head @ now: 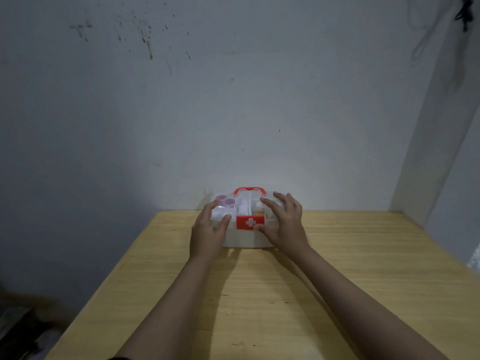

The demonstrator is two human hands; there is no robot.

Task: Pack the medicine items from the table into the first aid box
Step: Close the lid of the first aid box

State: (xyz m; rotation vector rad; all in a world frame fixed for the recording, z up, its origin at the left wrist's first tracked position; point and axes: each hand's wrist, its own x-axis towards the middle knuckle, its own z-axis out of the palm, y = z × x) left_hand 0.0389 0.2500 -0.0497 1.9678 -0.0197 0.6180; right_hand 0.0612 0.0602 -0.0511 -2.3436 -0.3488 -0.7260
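Note:
The first aid box (244, 239) is white with a clear lid, a red handle (249, 190) on top and a red latch with a white cross (250, 222) on its front. It stands at the far edge of the wooden table (259, 294). Through the lid I see two purple-capped containers (225, 200), a white item and something yellow. My left hand (209, 229) rests on the lid's left front corner. My right hand (283, 222) lies spread over the lid's right side, thumb beside the latch. Both hands press on the box with fingers apart.
A stained grey wall rises right behind the box. Another wall closes the right side. Dark clutter (20, 331) lies on the floor left of the table. No loose items show on the tabletop.

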